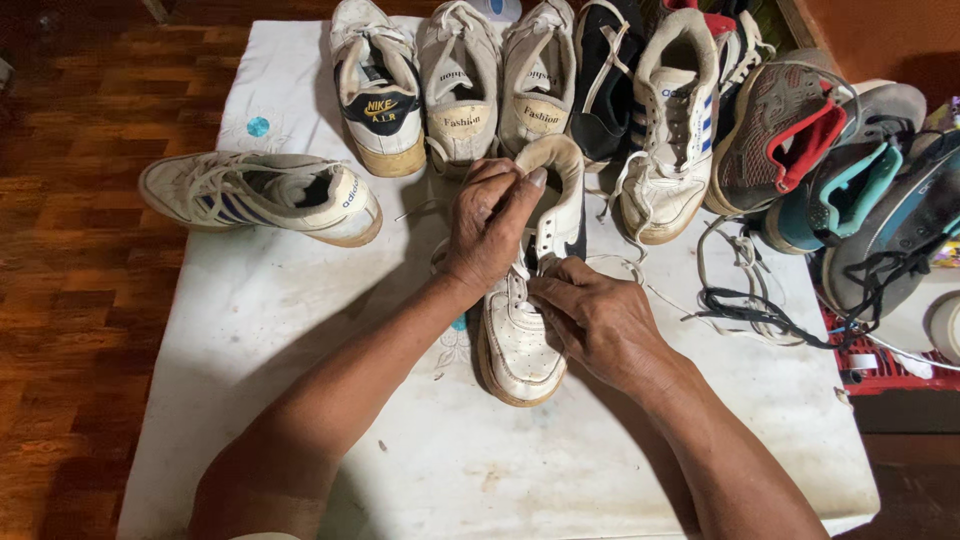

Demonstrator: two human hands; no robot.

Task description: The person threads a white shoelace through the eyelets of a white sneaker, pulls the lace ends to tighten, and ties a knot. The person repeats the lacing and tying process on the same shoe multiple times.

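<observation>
Worn white leather sneaker (520, 340) lies mid-table on the white cloth-covered table (300, 400), toe toward the near edge. Left hand (488, 228) pinches its tongue; right hand (597, 318) pinches its white lace. More sneakers (460, 85) line the far edge.

**Worn leather, stained cloth, polished wood**

The white sneaker (520, 335) between the left hand (490, 225) and right hand (595, 315) looks like creased, scuffed leather with a dull sheen and woven cloth laces. The table cover (600, 470) is matt white cloth, stained and rough. The floor (70, 300) is glossy reddish wood. The striped sneaker (260, 195) lying sideways shows grimy leather with a padded fabric lining, and the black laces (745, 315) are matt cord
</observation>
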